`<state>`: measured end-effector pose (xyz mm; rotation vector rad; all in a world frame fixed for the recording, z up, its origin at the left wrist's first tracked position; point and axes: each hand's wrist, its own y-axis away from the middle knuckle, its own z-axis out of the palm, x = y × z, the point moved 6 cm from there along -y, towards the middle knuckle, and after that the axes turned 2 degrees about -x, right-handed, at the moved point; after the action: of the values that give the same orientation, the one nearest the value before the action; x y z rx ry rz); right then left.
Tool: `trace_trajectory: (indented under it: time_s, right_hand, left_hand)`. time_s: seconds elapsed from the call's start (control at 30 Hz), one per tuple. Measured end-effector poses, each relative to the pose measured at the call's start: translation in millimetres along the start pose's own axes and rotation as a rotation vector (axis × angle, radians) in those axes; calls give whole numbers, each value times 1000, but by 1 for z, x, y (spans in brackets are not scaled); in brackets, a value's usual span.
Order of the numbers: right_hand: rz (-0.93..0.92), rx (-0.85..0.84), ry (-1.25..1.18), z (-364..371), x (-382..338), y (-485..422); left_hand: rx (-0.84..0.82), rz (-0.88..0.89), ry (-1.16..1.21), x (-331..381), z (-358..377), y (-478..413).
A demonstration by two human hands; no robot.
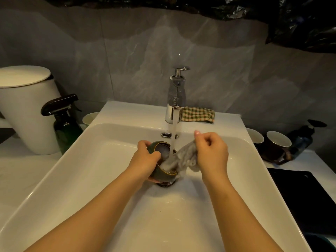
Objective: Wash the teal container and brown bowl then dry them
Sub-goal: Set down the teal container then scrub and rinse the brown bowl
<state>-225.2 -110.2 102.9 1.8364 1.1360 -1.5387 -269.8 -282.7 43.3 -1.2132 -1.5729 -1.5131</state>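
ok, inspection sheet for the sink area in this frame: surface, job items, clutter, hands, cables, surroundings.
Surface: white sink, wet; tap running, water stream falling into the teal container.
Job's things: teal container tilted over the drain, grey cloth hanging into it; no brown bowl identifiable, only a dark shape under the container.
Clutter: checked cloth behind the tap; spray bottle and white lidded vessel at left; cups, pump bottle and black board at right.
Hands: left hand grips the container; right hand pinches the cloth.
Cables: nothing seen.
Surroundings: grey tiled wall, black plastic sheet above.
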Motion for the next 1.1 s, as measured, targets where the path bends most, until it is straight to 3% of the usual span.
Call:
trace_trajectory:
  time_s: [0.07, 0.13, 0.2, 0.3, 0.33, 0.4, 0.47, 0.53, 0.63, 0.73, 0.87, 0.97, 1.1]
  right_hand:
    - [2, 132, -147, -14, -3, 0]
    - [-28, 161, -158, -20, -5, -1]
    - [-58, 25, -100, -10, -5, 1]
    - [-6, -375, -125, 25, -3, 14]
    - [21, -438, -167, 32, -2, 18]
    - [50, -312, -206, 31, 7, 14]
    - [67, -129, -14, 24, 20, 9]
    - [208, -215, 13, 36, 37, 12]
    - [525, -337, -263, 52, 54, 21]
    - [622, -514, -370, 55, 53, 26]
    - [455, -564, 65, 46, 57, 26]
    - [193, -405, 366, 43, 55, 15]
    - [-11, -130, 236, 38, 39, 11]
  left_hand:
    - [11, -4, -40, 0, -1, 0]
    - [21, -11, -38, 1, -3, 1]
    - [29, 16, -26, 3, -3, 2]
    - [32, 73, -2, 6, -2, 3]
    - [36, 99, -9, 7, -2, 2]
    - [55, 142, -4, 9, -5, 3]
    - [69, 171, 43, 11, -6, 4]
    - [75, 238, 33, 16, -5, 5]
    - [83, 424, -109, 24, -3, 11]
    - [97, 555, -254, 31, 0, 20]
    - [96, 579, -454, 33, 6, 25]
    - [45, 600, -558, 35, 13, 27]
    - [-11, 543, -462, 34, 20, 25]
